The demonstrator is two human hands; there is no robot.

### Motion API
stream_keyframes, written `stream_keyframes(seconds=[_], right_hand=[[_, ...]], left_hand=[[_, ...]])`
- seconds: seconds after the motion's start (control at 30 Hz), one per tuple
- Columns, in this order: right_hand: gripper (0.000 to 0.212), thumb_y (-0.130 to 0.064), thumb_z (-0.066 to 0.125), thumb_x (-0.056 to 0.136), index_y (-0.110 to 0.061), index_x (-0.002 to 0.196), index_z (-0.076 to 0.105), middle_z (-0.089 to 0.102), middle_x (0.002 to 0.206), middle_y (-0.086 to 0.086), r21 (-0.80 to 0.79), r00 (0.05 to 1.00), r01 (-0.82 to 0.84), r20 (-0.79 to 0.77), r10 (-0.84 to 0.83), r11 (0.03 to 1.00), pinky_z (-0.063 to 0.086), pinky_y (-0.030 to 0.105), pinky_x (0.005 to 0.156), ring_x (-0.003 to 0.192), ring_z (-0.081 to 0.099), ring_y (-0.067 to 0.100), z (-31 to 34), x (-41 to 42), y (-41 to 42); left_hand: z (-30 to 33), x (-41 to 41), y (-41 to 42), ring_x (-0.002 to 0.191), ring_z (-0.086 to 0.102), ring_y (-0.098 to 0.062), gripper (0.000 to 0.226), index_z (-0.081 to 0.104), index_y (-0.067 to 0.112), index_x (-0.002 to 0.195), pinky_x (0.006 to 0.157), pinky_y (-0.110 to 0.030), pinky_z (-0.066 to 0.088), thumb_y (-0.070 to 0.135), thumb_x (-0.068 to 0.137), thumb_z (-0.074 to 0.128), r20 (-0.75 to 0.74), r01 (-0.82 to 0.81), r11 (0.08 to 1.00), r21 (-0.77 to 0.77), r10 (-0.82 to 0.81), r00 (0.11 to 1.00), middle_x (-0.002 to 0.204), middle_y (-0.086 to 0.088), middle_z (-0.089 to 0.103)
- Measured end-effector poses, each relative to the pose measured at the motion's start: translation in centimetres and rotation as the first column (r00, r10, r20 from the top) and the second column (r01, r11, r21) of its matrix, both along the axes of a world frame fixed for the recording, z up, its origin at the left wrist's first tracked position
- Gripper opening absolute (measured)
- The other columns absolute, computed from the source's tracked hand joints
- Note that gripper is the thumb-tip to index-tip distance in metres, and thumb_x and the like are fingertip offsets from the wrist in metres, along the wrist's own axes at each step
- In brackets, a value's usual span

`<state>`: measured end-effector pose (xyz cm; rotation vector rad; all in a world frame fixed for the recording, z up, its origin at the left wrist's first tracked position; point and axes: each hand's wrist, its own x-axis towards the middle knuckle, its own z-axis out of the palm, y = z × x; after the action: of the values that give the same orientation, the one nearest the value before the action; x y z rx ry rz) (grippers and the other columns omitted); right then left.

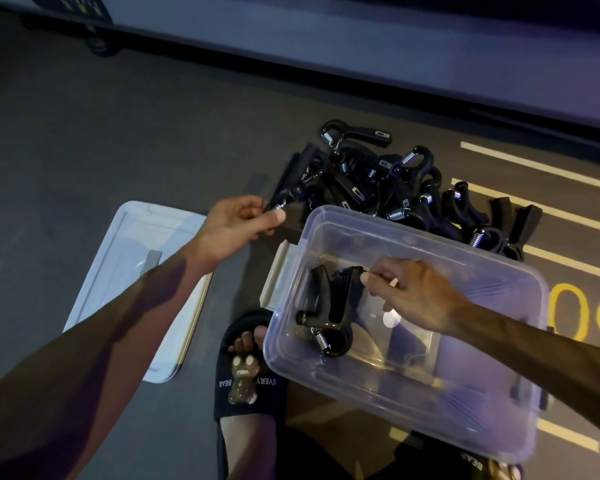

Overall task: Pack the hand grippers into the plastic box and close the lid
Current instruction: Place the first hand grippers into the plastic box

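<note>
A clear plastic box point(465, 420) stands open on the dark floor in front of me. One black hand gripper point(329, 306) lies inside it at the left. My right hand point(416, 296) reaches into the box and its fingertips pinch the top of that gripper's handle. My left hand point(236, 223) is left of the box and pinches the end of another black hand gripper point(291, 181) at the edge of the pile. A pile of several black hand grippers point(406, 188) with steel springs lies on the floor just beyond the box. The box's lid point(132, 258) lies flat at the left.
My foot in a black slide sandal point(246, 372) with a bear figure sits between the lid and the box. Yellow painted lines point(537, 164) mark the floor at the right. A wheeled cart base point(97, 43) stands at the far upper left by a raised ledge.
</note>
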<state>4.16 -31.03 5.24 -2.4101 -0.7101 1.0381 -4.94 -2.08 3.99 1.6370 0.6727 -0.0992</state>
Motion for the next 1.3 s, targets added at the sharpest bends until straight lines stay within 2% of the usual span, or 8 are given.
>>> stream_keyframes(seconds=[0.1,0.3,0.43,0.57,0.73,0.87,1.13,1.3], right_hand=[[0.014,-0.036,0.056,0.098,-0.026,0.093,0.065,0.076,0.089,-0.005,0.178,0.999,0.050,-0.016,-0.048,0.983,0.049,0.015,0.061,0.067,0.071,0.008,2.4,-0.1,0.7],[0.019,-0.028,0.053,0.100,-0.018,0.112,0.065,0.076,0.095,0.002,0.464,0.979,0.203,-0.097,-0.179,0.862,0.058,0.028,0.058,0.064,0.072,0.022,7.6,0.7,2.5],[0.034,-0.028,0.051,0.101,0.003,0.109,0.062,0.074,0.100,0.010,0.476,0.904,0.370,-0.383,-0.190,0.798,0.056,0.031,0.059,0.070,0.069,0.031,9.1,0.6,2.8],[0.038,-0.028,0.055,0.096,0.010,0.099,0.059,0.076,0.095,0.017,0.456,0.834,0.449,-0.522,-0.178,0.768,0.060,0.032,0.071,0.079,0.074,0.025,8.8,0.3,2.3],[0.027,-0.014,0.052,0.100,0.011,0.102,0.062,0.075,0.088,0.024,0.365,0.816,0.499,-0.503,-0.285,0.786,0.063,0.035,0.078,0.079,0.074,0.028,8.0,0.8,1.6],[0.025,-0.015,0.054,0.100,0.008,0.107,0.062,0.073,0.092,0.029,0.240,0.858,0.408,-0.432,-0.279,0.881,0.063,0.043,0.076,0.078,0.075,0.036,6.1,0.0,0.3],[0.032,-0.026,0.061,0.097,0.004,0.107,0.062,0.075,0.078,0.023,-0.045,0.838,0.386,-0.400,-0.371,0.921,0.064,0.038,0.067,0.067,0.076,0.028,0.3,-2.0,1.2],[0.040,-0.028,0.062,0.096,0.006,0.115,0.054,0.075,0.069,0.019,-0.119,0.810,0.421,-0.397,-0.432,0.899,0.063,0.050,0.073,0.068,0.076,0.031,-1.2,-2.2,2.2]], left_hand=[[2.5,-0.4,-0.2,0.082,0.071,-0.016,0.032,0.070,0.003,0.105,0.078,-0.028,0.049,0.031,0.091,0.073,0.124,0.015,0.998,-0.060,-0.007,0.992,0.092,-0.006,0.078],[6.4,-1.9,-1.4,0.073,0.067,-0.018,0.044,0.075,0.017,0.098,0.066,-0.026,0.052,0.056,0.077,0.078,0.340,0.400,0.860,-0.315,-0.291,0.894,0.098,-0.011,0.077],[6.0,-2.5,-3.6,0.071,0.062,-0.026,0.049,0.071,0.008,0.105,0.068,-0.041,0.043,0.051,0.081,0.078,0.365,0.583,0.729,-0.358,-0.466,0.806,0.101,-0.020,0.073],[5.9,-2.7,-4.2,0.072,0.065,-0.012,0.023,0.074,0.016,0.106,0.067,-0.024,0.049,0.029,0.086,0.078,0.342,0.628,0.682,-0.376,-0.528,0.778,0.098,-0.011,0.073],[5.9,-2.1,-3.8,0.084,0.068,-0.014,0.040,0.070,0.009,0.119,0.071,-0.020,0.052,0.002,0.080,0.077,0.155,0.577,0.793,-0.192,-0.557,0.816,0.103,-0.007,0.078],[4.2,-1.4,-3.4,0.085,0.062,-0.023,0.028,0.074,0.019,0.110,0.082,-0.030,0.050,0.011,0.084,0.081,0.222,0.161,0.987,0.021,-0.161,0.962,0.098,-0.007,0.077],[1.6,-0.3,-6.9,0.110,0.058,-0.002,0.046,0.054,0.032,0.140,0.089,-0.018,0.048,0.033,0.096,0.066,0.143,0.150,0.905,0.398,-0.223,0.964,0.130,0.015,0.058],[1.4,-0.7,-7.7,0.111,0.056,0.012,0.041,0.050,0.037,0.142,0.083,0.000,0.039,0.033,0.102,0.058,0.129,0.112,0.921,0.373,-0.172,0.977,0.130,0.020,0.062]])
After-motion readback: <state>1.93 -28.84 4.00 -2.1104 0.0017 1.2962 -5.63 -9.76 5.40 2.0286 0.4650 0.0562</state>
